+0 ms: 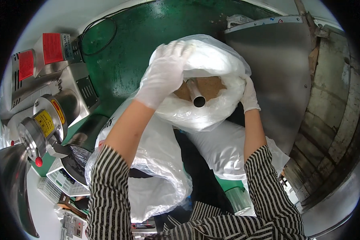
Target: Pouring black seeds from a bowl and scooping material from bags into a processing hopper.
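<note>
At the frame's centre, a white bag (204,121) holds brown contents (213,85) and a metal tube (193,89). The gloved left hand (166,71), fingers loosely extended, covers its upper-left rim; the right hand (249,95) touches its right edge. Either's grip I cannot tell.

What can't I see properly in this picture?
- Head view, shiny round metal tube: its far end, hidden by brown grainy material.
- Head view, white-gloved right hand: most fingers, hidden by the puffy white plastic bag.
- Head view, big flared silvery metal part: its left side, cut off by the picture's dark edge.
</note>
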Demonstrator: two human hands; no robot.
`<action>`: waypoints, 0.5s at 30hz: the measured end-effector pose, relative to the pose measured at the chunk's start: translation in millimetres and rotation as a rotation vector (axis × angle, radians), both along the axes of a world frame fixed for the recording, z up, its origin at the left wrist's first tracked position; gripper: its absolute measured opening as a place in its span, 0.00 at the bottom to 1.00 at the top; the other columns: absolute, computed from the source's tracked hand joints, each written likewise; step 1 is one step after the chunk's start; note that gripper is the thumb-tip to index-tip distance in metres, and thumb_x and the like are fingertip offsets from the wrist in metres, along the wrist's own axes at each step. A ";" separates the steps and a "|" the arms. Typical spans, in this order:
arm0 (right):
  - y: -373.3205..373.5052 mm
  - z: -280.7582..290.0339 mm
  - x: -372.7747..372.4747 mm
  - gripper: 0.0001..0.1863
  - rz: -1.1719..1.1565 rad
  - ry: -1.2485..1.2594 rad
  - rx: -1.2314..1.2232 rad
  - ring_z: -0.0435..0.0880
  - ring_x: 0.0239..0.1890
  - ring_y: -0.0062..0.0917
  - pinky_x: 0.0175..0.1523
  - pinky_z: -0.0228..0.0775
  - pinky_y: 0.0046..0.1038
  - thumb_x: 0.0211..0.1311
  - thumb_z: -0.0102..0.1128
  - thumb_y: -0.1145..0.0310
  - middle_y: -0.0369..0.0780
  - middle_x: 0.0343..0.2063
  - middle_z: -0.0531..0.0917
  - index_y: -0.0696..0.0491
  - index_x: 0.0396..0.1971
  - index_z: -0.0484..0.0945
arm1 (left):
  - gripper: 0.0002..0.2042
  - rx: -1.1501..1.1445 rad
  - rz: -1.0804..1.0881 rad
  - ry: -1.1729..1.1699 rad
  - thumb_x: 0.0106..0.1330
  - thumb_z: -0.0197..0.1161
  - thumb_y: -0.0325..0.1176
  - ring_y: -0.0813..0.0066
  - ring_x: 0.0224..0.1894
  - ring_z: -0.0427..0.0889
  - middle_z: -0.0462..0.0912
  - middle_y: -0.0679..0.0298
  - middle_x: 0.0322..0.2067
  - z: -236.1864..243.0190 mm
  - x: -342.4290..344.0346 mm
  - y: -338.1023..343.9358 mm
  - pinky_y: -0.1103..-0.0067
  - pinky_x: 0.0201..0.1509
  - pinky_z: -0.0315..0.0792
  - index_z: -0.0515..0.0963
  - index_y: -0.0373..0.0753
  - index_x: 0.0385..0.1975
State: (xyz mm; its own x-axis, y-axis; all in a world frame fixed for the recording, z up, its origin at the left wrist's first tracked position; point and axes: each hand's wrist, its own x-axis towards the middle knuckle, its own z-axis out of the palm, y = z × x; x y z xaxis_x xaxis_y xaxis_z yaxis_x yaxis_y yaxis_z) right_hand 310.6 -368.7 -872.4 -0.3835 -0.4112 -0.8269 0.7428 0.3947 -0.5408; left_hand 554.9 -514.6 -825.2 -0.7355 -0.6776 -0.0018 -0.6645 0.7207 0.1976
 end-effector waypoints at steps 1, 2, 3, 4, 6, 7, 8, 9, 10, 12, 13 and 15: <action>0.2 7.7 -6.8 0.19 0.197 0.222 0.024 0.73 0.39 0.26 0.44 0.65 0.26 0.51 0.50 0.65 0.41 0.35 0.75 0.62 0.41 0.70 | 0.26 0.045 -0.057 0.028 0.51 0.52 0.31 0.65 0.55 0.62 0.64 0.58 0.51 -12.8 -16.9 -6.5 0.68 0.57 0.55 0.60 0.41 0.53; 5.5 18.1 -20.8 0.20 0.393 0.460 0.065 0.73 0.39 0.28 0.43 0.66 0.28 0.50 0.52 0.65 0.41 0.34 0.75 0.61 0.42 0.69 | 0.26 0.098 -0.118 0.075 0.52 0.51 0.32 0.67 0.56 0.60 0.62 0.58 0.53 -30.4 -40.5 -8.7 0.68 0.59 0.53 0.58 0.42 0.55; 3.6 35.8 -11.2 0.20 0.394 0.459 0.066 0.73 0.39 0.28 0.43 0.66 0.28 0.50 0.52 0.65 0.41 0.34 0.75 0.61 0.42 0.69 | 0.21 -0.060 -0.105 0.115 0.53 0.52 0.34 0.65 0.51 0.67 0.70 0.61 0.46 -47.9 -47.9 -12.3 0.71 0.55 0.58 0.65 0.41 0.49; 2.9 64.1 4.6 0.20 0.685 1.245 0.293 0.73 0.38 0.30 0.43 0.66 0.28 0.51 0.52 0.65 0.42 0.35 0.75 0.60 0.44 0.69 | 0.21 -0.051 -0.106 0.125 0.53 0.52 0.34 0.65 0.51 0.67 0.70 0.61 0.46 -55.3 -57.4 -16.0 0.71 0.55 0.58 0.65 0.41 0.49; 4.4 85.0 43.1 0.21 0.940 2.028 0.510 0.73 0.38 0.31 0.43 0.65 0.29 0.52 0.52 0.65 0.42 0.35 0.75 0.59 0.45 0.68 | 0.13 0.330 -0.148 -0.232 0.53 0.52 0.35 0.63 0.41 0.73 0.76 0.63 0.35 -53.2 -63.0 -31.8 0.73 0.51 0.61 0.72 0.40 0.38; 1.1 86.2 70.4 0.19 0.775 1.650 0.091 0.74 0.37 0.33 0.43 0.65 0.30 0.53 0.52 0.66 0.45 0.34 0.75 0.57 0.45 0.69 | 0.07 0.178 -0.063 0.102 0.54 0.49 0.29 0.67 0.31 0.76 0.77 0.64 0.23 -60.3 -43.6 -38.0 0.76 0.42 0.66 0.75 0.39 0.28; 5.2 86.5 84.0 0.18 0.611 1.258 -0.251 0.74 0.36 0.36 0.43 0.65 0.31 0.53 0.51 0.66 0.47 0.32 0.75 0.56 0.44 0.70 | 0.07 0.181 -0.058 0.105 0.54 0.49 0.29 0.67 0.31 0.76 0.77 0.64 0.23 -56.9 -46.0 -41.8 0.76 0.42 0.66 0.75 0.39 0.28; 17.9 72.9 92.7 0.16 0.829 1.279 -0.100 0.73 0.36 0.38 0.43 0.64 0.32 0.54 0.49 0.67 0.49 0.31 0.75 0.57 0.42 0.71 | 0.07 0.461 0.156 0.351 0.52 0.49 0.29 0.65 0.33 0.77 0.78 0.60 0.24 -46.9 -50.2 -49.5 0.74 0.42 0.67 0.75 0.38 0.26; 40.6 53.6 92.9 0.14 1.048 1.301 0.070 0.73 0.35 0.40 0.43 0.64 0.33 0.54 0.48 0.68 0.50 0.29 0.74 0.57 0.40 0.72 | 0.07 0.746 0.369 0.613 0.50 0.49 0.28 0.64 0.36 0.77 0.78 0.56 0.25 -35.5 -60.9 -57.1 0.73 0.42 0.67 0.76 0.37 0.24; 110.4 18.4 73.6 0.13 1.254 1.175 0.324 0.73 0.35 0.41 0.42 0.63 0.35 0.56 0.45 0.69 0.52 0.28 0.74 0.59 0.38 0.72 | 0.13 0.790 0.387 0.583 0.54 0.44 0.34 0.59 0.37 0.75 0.78 0.55 0.30 -39.9 -47.3 -92.7 0.72 0.45 0.67 0.76 0.39 0.30; 117.9 20.1 72.5 0.13 1.258 1.173 0.307 0.73 0.35 0.41 0.42 0.63 0.35 0.56 0.45 0.69 0.52 0.28 0.74 0.59 0.38 0.72 | 0.13 0.643 0.316 0.560 0.55 0.44 0.35 0.59 0.38 0.75 0.78 0.55 0.31 -43.6 -46.0 -88.6 0.72 0.46 0.66 0.76 0.39 0.31; 134.6 31.4 67.2 0.14 1.190 1.059 0.326 0.74 0.35 0.36 0.43 0.64 0.33 0.58 0.42 0.67 0.49 0.29 0.75 0.61 0.38 0.71 | 0.16 0.778 0.301 0.571 0.54 0.47 0.35 0.59 0.45 0.71 0.74 0.50 0.39 -18.8 -54.9 -67.4 0.73 0.51 0.63 0.73 0.34 0.38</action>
State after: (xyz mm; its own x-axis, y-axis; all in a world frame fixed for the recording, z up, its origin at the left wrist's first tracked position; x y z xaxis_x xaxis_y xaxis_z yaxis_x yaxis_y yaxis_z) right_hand 377.8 -234.1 -840.9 -0.4176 -0.7448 -0.5205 -0.6788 0.6365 -0.3662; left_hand 500.1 -582.0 -844.0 -0.5633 -0.7955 -0.2234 -0.4562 0.0740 0.8868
